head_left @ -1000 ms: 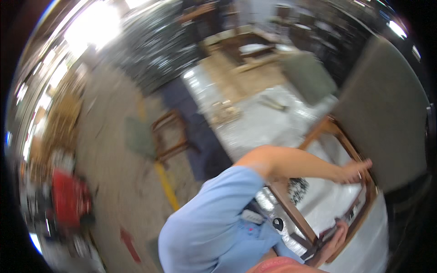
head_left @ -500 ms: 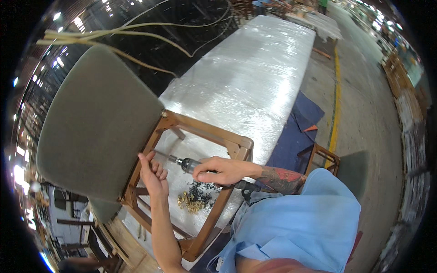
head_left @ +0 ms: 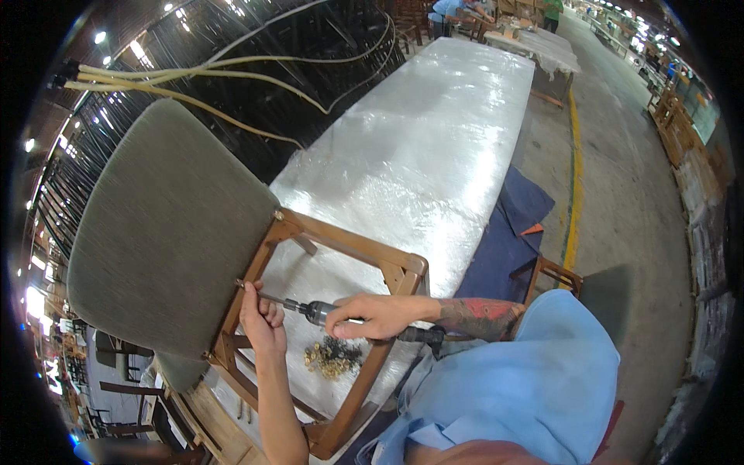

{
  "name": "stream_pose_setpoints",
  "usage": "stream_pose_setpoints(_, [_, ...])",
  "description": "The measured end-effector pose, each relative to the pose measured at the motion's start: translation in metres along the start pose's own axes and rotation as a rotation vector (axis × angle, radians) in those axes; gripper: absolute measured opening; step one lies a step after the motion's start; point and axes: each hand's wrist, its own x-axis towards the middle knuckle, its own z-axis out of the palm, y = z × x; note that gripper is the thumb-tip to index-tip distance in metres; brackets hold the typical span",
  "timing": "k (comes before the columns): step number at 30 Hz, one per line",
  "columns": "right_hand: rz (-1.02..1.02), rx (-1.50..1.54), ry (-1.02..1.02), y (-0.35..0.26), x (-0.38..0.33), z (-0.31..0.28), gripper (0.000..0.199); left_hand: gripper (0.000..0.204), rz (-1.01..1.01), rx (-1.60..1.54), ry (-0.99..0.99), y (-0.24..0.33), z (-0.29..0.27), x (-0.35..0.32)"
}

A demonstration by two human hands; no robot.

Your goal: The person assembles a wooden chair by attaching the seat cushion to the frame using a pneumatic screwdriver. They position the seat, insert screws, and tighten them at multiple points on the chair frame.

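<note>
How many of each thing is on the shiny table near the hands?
Chair: 1
Screwdriver tool: 1
Pile of screws: 1
Hands, left and right: 2
Total: 5

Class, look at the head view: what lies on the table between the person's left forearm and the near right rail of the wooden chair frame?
A small heap of brass-coloured screws lies there on the table's shiny wrapped top, inside the chair frame, in the head view.
</note>
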Motion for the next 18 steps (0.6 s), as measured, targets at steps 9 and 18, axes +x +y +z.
stream_pose_setpoints(9, [0.000,0.013,0.019,-0.006,-0.005,-0.002,0.027,0.037,0.037,0.051,-0.002,0.003,0.003,-0.002])
stream_pose_setpoints(18, [0.032,0.028,0.022,-0.009,-0.005,-0.003,0.029,0.037,0.053,0.081,0.043,0.002,0.010,-0.003])
